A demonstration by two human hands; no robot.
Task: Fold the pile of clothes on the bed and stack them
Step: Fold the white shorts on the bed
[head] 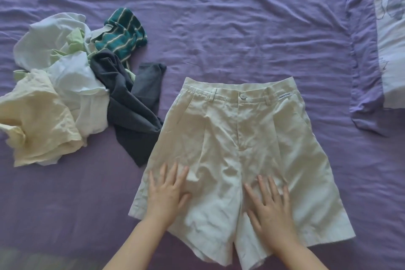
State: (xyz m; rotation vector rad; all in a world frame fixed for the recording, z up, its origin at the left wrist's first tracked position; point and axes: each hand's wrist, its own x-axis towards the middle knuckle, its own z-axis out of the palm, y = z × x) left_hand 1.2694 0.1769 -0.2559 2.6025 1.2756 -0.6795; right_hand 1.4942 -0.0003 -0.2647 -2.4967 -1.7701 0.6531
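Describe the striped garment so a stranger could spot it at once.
Start at the purple bed sheet and find the crumpled pile of clothes on its left side. At the pile's far edge lies the striped garment, bunched up. It alone is dark teal with thin cream stripes; its neighbours are plain.

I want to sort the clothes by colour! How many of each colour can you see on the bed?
Cream: 2, the shorts and a crumpled piece
White: 2, may be more underneath
Light green: 1
Teal striped: 1
Dark grey: 1, maybe two
Total: about 7
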